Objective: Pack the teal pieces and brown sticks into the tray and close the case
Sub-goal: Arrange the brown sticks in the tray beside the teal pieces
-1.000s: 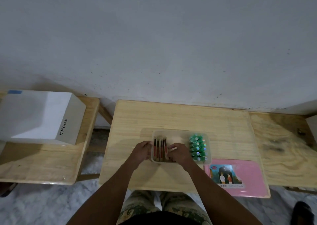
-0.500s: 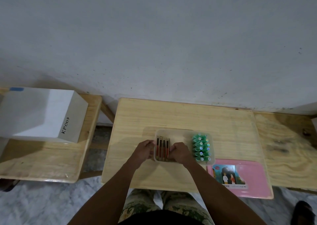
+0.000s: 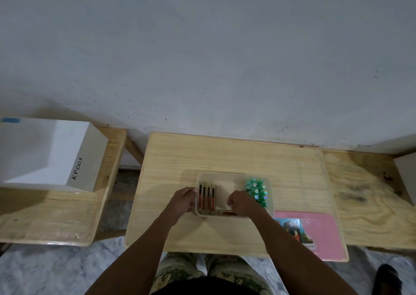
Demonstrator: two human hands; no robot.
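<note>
The clear plastic tray (image 3: 234,175) sits at the middle of the light wooden surface (image 3: 225,155), a little toward its near edge. Four brown sticks (image 3: 207,198) lie side by side against its left wall, their long axes running from the near rim to the far rim. A fifth stick (image 3: 227,213) lies crosswise along the near rim, half covered by the right hand (image 3: 242,203). The teal pieces (image 3: 256,192) are packed in a column at the tray's right end; their shape is too small to make out, and the lowest ones are hidden behind the right wrist.

The right hand is inside the tray with fingers curled under and its tips out of sight, so whether it pinches anything cannot be told. The left hand (image 3: 183,199) holds the tray's left wall with curled fingers.

Between sticks and teal pieces the tray floor is bare. Bare wood lies above and left of the tray.

The pink lid (image 3: 322,234) lies flat at the lower right, overhanging the surface's near corner, its picture label (image 3: 292,229) partly covered by the right forearm. A white box (image 3: 51,152) marked KP003 is cut off by the left frame edge.
</note>
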